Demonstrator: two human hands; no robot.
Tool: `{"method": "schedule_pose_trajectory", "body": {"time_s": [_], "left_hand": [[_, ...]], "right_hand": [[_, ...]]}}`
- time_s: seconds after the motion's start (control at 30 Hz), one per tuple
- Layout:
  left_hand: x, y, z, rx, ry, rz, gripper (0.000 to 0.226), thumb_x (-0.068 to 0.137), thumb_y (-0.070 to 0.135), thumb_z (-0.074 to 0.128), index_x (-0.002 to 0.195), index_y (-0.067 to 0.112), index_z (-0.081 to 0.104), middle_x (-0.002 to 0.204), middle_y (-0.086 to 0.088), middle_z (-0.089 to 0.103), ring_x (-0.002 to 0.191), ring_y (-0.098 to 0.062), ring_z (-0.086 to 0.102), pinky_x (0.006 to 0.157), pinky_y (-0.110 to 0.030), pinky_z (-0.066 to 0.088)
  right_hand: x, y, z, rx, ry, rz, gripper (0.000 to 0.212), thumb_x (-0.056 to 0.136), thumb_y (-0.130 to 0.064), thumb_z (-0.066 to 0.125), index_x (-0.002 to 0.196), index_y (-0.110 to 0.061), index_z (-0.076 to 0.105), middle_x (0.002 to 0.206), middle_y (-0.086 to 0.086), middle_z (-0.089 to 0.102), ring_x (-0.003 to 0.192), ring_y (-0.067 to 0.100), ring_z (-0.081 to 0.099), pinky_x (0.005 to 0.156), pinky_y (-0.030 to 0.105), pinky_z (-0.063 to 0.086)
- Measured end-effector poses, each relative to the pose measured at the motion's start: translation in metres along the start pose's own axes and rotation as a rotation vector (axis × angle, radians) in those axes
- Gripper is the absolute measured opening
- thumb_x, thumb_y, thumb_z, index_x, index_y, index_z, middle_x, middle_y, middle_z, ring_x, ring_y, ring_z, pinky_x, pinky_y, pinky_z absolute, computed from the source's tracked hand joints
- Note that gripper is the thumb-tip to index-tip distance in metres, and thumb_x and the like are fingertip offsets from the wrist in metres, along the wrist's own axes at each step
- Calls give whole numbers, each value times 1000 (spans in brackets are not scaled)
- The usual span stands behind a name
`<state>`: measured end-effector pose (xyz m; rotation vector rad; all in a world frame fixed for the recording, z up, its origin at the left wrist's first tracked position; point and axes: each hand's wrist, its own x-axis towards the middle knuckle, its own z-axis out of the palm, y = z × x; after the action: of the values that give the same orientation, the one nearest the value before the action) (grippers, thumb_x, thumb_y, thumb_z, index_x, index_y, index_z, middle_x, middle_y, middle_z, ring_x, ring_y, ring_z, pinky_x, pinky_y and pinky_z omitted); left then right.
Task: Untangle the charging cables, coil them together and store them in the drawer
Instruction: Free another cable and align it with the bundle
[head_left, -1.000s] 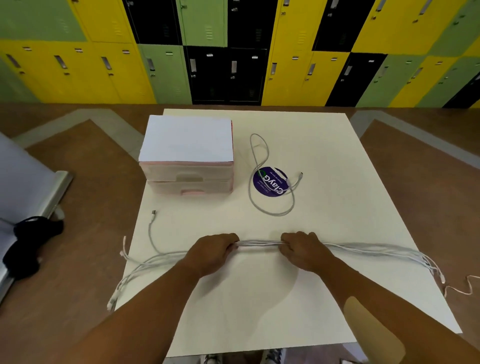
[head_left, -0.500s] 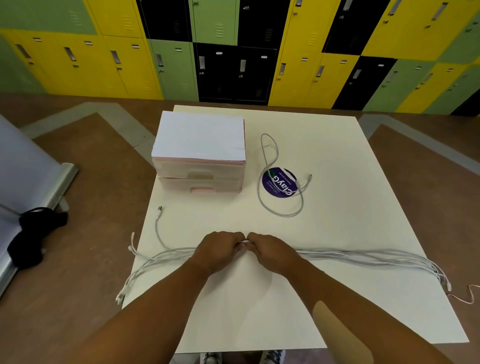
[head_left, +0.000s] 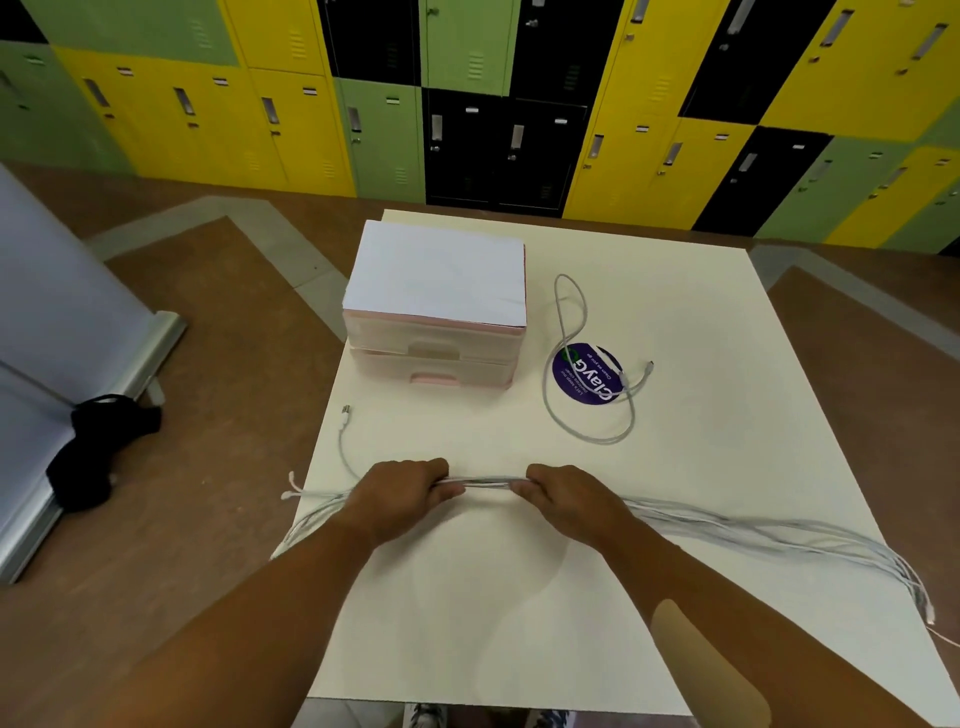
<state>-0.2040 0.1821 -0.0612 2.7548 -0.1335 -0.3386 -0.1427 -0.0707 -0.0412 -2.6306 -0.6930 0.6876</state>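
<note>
A bundle of white charging cables (head_left: 485, 482) lies stretched across the near part of the pale surface (head_left: 701, 415), running left to right, and both hands are closed around it side by side with a short bare stretch of bundle between them. The left hand (head_left: 402, 491) grips it knuckles up; the right hand (head_left: 569, 496) does the same just beside it. To the left the strands fan out and hang over the surface's edge, one plug end curling up toward the drawer unit (head_left: 434, 317) (how many strands there are is hard to count from here). To the right they spread thin and trail to the far corner, the plugs reaching the edge. The drawer unit stands at the back left, both drawers shut, a white sheet on its top. Right of it a separate grey cable (head_left: 587, 405) lies in a loose loop, apart from the bundle, crossing a round purple sticker (head_left: 587, 371). A tan patch (head_left: 706, 670) sits on the right forearm. On the brown floor at left lies a black object (head_left: 96, 447); yellow, green and black lockers (head_left: 467, 104) line the wall behind.
</note>
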Motion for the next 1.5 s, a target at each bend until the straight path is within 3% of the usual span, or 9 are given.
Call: {"method": "schedule_pose_trajectory", "body": {"time_s": [0.27, 0.37, 0.47, 0.63, 0.73, 0.9, 1.03, 1.37, 1.5], "left_hand": [[-8, -13, 8, -49, 4, -2, 31, 103, 50, 30, 94, 26, 48, 89, 4, 64, 81, -23, 59, 69, -35, 43], [-7, -14, 8, -55, -21, -23, 34, 100, 54, 32, 94, 26, 49, 90, 4, 65, 83, -24, 60, 72, -37, 48], [-6, -14, 8, -54, 5, -15, 52, 92, 66, 21, 95, 25, 53, 89, 2, 67, 82, -23, 61, 67, -34, 43], [-9, -19, 7, 21, 72, -73, 72, 80, 79, 9, 83, 20, 52, 80, -4, 67, 77, -27, 63, 65, -36, 43], [-15, -33, 0, 56, 99, -180, 69, 79, 87, 26, 71, 21, 45, 75, -4, 67, 74, -26, 62, 62, -34, 36], [-16, -43, -8, -11, 131, -153, 55, 90, 72, 39, 75, 20, 44, 78, 0, 64, 75, -24, 61, 63, -36, 39], [-24, -65, -13, 10, 62, -189, 36, 99, 57, 37, 92, 23, 49, 100, 2, 64, 91, -26, 63, 67, -37, 36], [-29, -77, -17, 79, 156, -415, 63, 85, 79, 41, 81, 18, 59, 85, -2, 69, 87, -26, 65, 62, -31, 36], [-31, -81, -13, 29, 148, -370, 57, 89, 74, 38, 77, 20, 47, 81, -4, 68, 84, -29, 63, 62, -33, 34]], "right_hand": [[13, -15, 9, -32, -43, 31, 43, 99, -56, 40, 71, -24, 45, 70, -5, 51, 69, 18, 53, 58, 32, 35], [21, -38, 14, 29, -90, -60, 24, 99, -47, 44, 98, -27, 57, 97, -6, 60, 87, 18, 59, 75, 37, 46], [31, -64, 24, 59, -124, -123, 31, 101, -44, 41, 121, -26, 55, 116, -2, 59, 101, 20, 59, 87, 38, 46], [38, -70, 27, 0, -154, -103, 38, 102, -55, 34, 103, -20, 48, 94, 2, 62, 83, 23, 57, 70, 37, 41], [40, -70, 24, -102, -118, -126, 44, 100, -60, 29, 92, -20, 42, 81, 2, 59, 74, 24, 53, 63, 37, 37], [49, -78, 26, -197, -37, -130, 49, 99, -62, 25, 91, -19, 48, 84, 3, 63, 77, 27, 57, 65, 37, 40], [56, -68, 20, -206, -8, -118, 42, 102, -57, 27, 88, -21, 44, 75, -2, 55, 70, 25, 52, 61, 36, 37], [62, -75, 28, -139, -63, -86, 36, 102, -49, 39, 80, -21, 44, 72, -3, 52, 69, 23, 51, 60, 35, 37], [64, -79, 30, -113, -67, -147, 12, 100, -31, 40, 101, -23, 49, 84, 0, 61, 75, 26, 58, 68, 40, 49]]}}
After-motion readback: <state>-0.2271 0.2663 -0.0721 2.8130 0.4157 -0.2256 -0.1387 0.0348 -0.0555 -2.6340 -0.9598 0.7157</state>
